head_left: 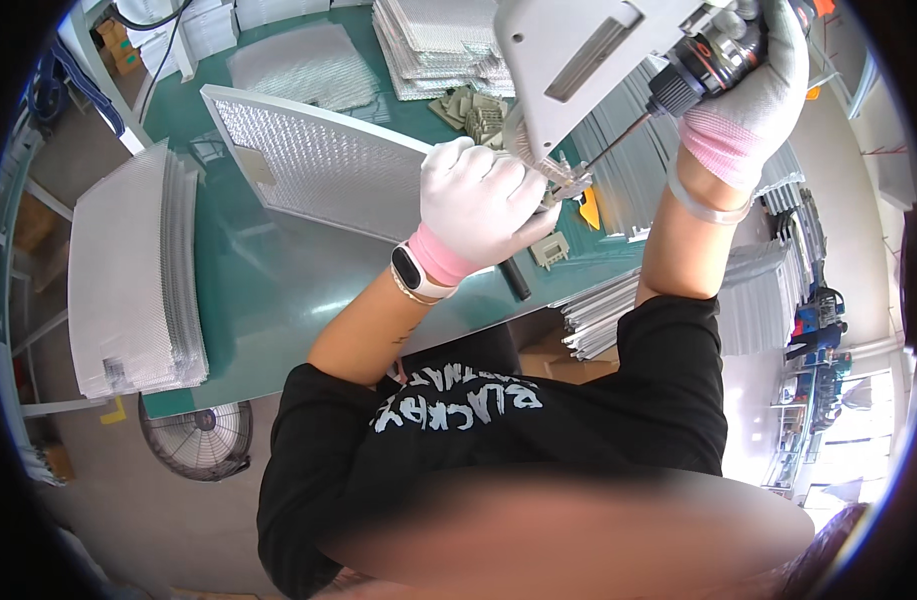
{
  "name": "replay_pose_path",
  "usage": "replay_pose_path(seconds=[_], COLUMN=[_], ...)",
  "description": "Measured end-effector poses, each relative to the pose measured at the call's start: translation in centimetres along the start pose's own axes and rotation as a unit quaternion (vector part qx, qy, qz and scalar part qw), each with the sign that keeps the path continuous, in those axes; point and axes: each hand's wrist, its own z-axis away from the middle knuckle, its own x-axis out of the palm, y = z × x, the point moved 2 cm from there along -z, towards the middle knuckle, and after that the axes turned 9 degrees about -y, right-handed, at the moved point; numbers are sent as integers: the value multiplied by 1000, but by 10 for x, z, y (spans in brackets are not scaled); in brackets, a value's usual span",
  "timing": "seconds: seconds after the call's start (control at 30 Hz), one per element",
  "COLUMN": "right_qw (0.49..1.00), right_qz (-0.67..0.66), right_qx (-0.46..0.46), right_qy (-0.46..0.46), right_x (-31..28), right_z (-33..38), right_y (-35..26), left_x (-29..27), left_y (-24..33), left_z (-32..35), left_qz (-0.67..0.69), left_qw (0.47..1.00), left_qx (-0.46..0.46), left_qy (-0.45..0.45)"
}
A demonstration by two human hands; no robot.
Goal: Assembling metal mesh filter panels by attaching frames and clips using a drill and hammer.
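1. My right hand (753, 75), upper right of the frame, is clenched round the driver (713, 55); its bit slants down-left toward the clip.
2. My left hand (478, 205), centre frame, pinches a small metal clip (570, 183) at the corner of the filter panel (318, 165), just under a grey housing (578, 50).
3. To do this well, I judge the bit should stay in line with the fastener and the fingertips off its path.
4. The table edge (278, 345) curves along lower centre; mesh stacks (138, 280) crowd the left and slats (618, 310) the right, so the open room is the green top between the panel and that edge.
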Motion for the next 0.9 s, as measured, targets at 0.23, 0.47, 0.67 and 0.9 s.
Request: replay_pose_path(seconds=[0.23, 0.47, 0.67, 0.9], right_qw=[988, 978, 992, 988], right_qz=[-36, 84, -23, -41], right_qx=[-113, -188, -94, -79], right_qy=[99, -23, -79, -126], right_x=[20, -72, -107, -111], right_z=[-8, -33, -45, -51], right_y=[16, 20, 37, 32], left_x=[8, 6, 5, 5], left_y=[-7, -8, -10, -7], left_z=[0, -1, 1, 1], left_qz=[20, 62, 69, 58], left_qw=[999, 997, 996, 998], left_qx=[-8, -2, 5, -1], left_qy=[-27, -42, -58, -25])
